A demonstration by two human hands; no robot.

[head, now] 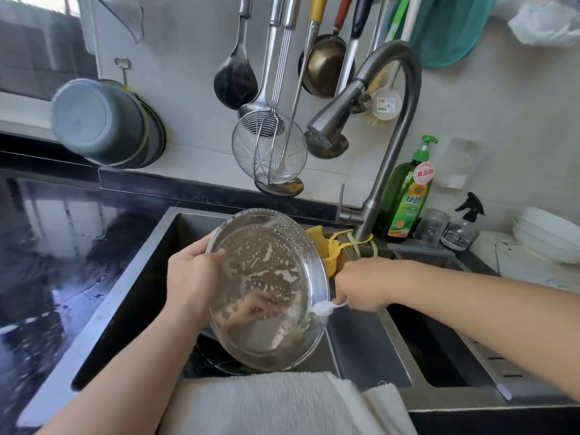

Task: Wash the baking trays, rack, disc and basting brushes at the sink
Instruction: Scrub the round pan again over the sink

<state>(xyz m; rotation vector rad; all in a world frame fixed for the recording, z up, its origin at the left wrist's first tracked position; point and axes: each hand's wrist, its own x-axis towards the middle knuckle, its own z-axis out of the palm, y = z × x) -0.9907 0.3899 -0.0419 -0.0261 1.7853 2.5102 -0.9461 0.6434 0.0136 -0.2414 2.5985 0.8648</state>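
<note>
White towel (266,403) is draped over the sink's (131,277) near edge, below both forearms. Just above it, 1 round metal tray (266,293), streaked with soap foam, is held tilted over the left basin. Its left rim is gripped by the left hand (191,274), thumb curled over the edge onto the inner face. At the tray's right rim, a small foamy brush (324,307) is pinched by the right hand (361,284), its bristles touching the rim just left of the fingertips. Beyond the right hand, a yellow cloth (326,246) is hung by the faucet (389,120), with a green soap bottle (408,196) further right.
</note>
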